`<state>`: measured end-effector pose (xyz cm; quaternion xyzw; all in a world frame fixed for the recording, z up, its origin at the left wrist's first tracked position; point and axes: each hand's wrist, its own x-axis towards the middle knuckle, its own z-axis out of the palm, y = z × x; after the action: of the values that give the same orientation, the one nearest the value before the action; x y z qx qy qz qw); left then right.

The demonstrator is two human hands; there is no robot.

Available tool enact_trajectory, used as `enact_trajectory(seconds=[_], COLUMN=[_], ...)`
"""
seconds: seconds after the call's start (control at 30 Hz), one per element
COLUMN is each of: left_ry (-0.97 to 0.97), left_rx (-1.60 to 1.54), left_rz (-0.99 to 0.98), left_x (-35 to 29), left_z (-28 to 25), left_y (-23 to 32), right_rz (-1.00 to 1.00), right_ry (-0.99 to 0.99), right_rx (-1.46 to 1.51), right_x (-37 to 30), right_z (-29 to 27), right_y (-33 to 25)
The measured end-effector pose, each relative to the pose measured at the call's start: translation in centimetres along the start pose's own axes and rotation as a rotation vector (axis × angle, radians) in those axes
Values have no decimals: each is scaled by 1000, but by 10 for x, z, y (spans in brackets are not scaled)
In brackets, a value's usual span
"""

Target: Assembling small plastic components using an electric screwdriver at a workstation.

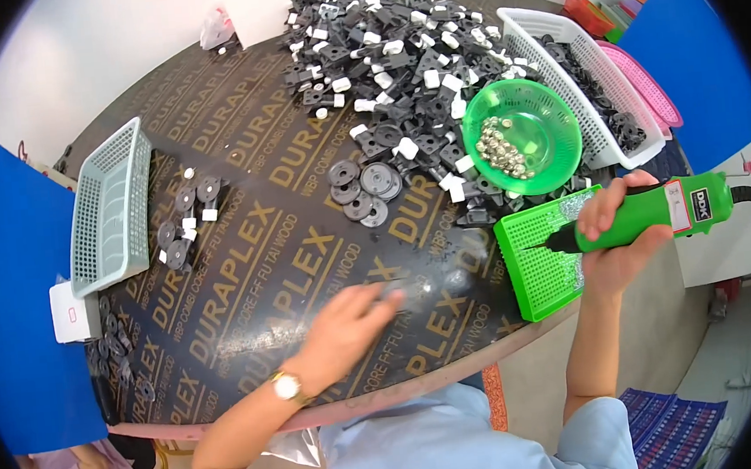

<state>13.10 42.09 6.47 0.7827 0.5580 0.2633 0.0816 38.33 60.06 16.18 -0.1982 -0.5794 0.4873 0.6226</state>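
Head view | right hand (618, 266) wrapped round the green electric screwdriver (634, 218), its bit (537, 246) over the green tray (531, 286) | left hand (345, 332) well apart, leftward, blurred above the tabletop (264, 331), can't tell its grip!

head view | from wearer's head | faces down, slightly forward over tabletop (259, 266) | close | rim seemingly warped

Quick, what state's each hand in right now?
Left hand: blurred over the tabletop; can't tell whether it holds anything.
Right hand: closed around the green power screwdriver.
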Motion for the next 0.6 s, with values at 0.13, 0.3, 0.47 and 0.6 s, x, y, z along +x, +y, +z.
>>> enact_trajectory(seconds=[0.13,0.3,0.47,0.6], left_ry=[52,99,105,110], left_rx=[19,97,102,114], left_rz=[74,70,65,71], left_x=[43,43,41,40], left_z=[26,29,28,29], left_y=[21,24,25,24], right_rz=[95,117,173,179], right_ry=[-168,-245,-302,-322], right_rx=[133,148,164,125], right_x=[-23,-27,-29,-30], right_z=[50,70,71,74], right_y=[11,21,29,29])
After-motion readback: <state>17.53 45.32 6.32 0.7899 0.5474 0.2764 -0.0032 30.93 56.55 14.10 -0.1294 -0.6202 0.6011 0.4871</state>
